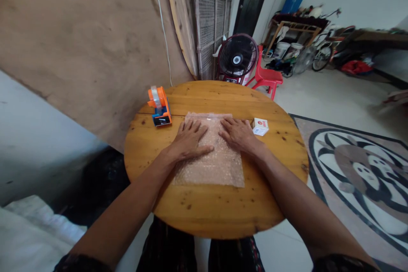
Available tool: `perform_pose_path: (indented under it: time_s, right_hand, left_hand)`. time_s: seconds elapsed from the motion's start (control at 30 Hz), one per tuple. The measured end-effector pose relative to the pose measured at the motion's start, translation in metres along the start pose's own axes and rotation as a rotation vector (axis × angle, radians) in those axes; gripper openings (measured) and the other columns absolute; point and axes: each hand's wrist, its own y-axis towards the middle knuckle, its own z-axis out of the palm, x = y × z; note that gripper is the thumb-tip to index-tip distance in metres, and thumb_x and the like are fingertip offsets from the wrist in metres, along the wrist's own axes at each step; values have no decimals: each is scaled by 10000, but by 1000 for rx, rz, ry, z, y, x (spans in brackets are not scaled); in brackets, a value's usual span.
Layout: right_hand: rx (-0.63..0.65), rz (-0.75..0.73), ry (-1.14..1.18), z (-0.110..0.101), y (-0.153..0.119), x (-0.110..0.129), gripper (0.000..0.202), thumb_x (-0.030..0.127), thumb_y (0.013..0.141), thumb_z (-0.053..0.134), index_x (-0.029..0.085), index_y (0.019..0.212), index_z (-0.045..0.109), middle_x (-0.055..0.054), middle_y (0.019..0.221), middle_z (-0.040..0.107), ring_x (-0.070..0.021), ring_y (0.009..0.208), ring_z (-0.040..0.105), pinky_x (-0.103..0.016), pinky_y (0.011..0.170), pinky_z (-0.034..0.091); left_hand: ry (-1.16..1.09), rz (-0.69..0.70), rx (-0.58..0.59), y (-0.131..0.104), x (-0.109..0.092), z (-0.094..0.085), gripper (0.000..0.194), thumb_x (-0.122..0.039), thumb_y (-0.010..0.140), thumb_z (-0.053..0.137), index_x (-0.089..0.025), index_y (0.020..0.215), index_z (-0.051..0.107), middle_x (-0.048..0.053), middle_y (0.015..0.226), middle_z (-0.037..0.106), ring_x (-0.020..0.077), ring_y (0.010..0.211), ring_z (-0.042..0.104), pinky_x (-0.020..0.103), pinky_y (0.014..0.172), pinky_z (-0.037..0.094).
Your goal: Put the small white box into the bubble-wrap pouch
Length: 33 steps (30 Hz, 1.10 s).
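A sheet of clear bubble wrap (210, 170) lies flat on the round wooden table (204, 212). My left hand (190, 139) rests on its left side, palm down, fingers spread and thumb pointing inward. On the upper right part of the sheet lies my right hand (238, 134), also flat with the fingers apart. Just beyond the right hand sits a small white box (260, 126) with a red mark. An orange and blue tape dispenser (161, 106) with a roll of clear tape stands at the table's far left.
Behind the table are a dark red fan (237, 57) and a red plastic chair (269, 75). A brown panel (95, 29) leans along the left. To the right lies a panda-patterned floor design (366, 170); a bicycle (323, 55) is farther back.
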Motion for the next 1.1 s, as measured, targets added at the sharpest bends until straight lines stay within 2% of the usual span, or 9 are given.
perform_pose_path:
  time_s: [0.13,0.23,0.3,0.37,0.53,0.87,1.0,1.1]
  right_hand:
    - [6,16,2,3,2,-4,503,456,982,330,180,1378,472,-132,1474,469,-300,1301,453,-504,1009,319]
    - [-3,20,4,4,2,-6,512,454,985,318,177,1392,459,-128,1482,459,-295,1306,449,-501,1017,318]
    - [-6,19,4,5,3,-6,508,449,985,319,179,1391,458,-126,1481,462,-297,1297,457,-501,1012,325]
    - [-10,22,2,5,4,-7,507,446,984,319,180,1393,457,-126,1481,462,-302,1295,458,-502,1008,328]
    - [-3,67,3,5,6,-8,534,451,983,316,174,1426,428,-141,1497,439,-325,1284,467,-499,1009,324]
    - [5,84,8,1,4,-10,501,402,978,338,163,1402,459,-141,1475,462,-331,1247,483,-465,948,352]
    - [-138,84,-4,-14,0,-3,467,335,939,415,131,1346,519,-150,1446,488,-336,1200,476,-463,954,307]
    - [-238,-41,45,-28,-5,8,399,308,954,391,171,1271,591,-116,1368,568,-304,1186,469,-454,986,253]
  left_hand:
    - [-10,62,-67,-1,-6,-1,775,-667,845,483,-178,1442,417,183,1562,290,408,1461,179,599,1165,132]
    - [-51,243,-124,-1,-11,-1,646,-538,886,500,-150,1402,475,171,1562,301,336,1476,181,514,1196,155]
    - [-98,348,-102,-1,-11,1,565,-490,898,498,-174,1366,519,141,1536,369,294,1457,257,470,1192,206]
    - [-131,389,-54,-1,-9,4,579,-523,881,517,-197,1360,528,124,1505,424,299,1424,325,478,1178,235]
    - [-139,344,9,0,-6,7,859,-743,756,549,-200,1416,466,146,1537,366,373,1434,271,546,1163,198]
    - [-144,299,74,0,-9,3,959,-811,719,517,-215,1462,402,136,1574,297,379,1458,208,573,1173,117]
    - [-134,299,65,0,-9,3,956,-812,718,516,-216,1458,405,133,1570,306,376,1456,210,559,1175,122]
    - [-128,306,50,1,-9,3,948,-804,710,534,-218,1446,423,128,1553,338,374,1443,235,552,1177,123]
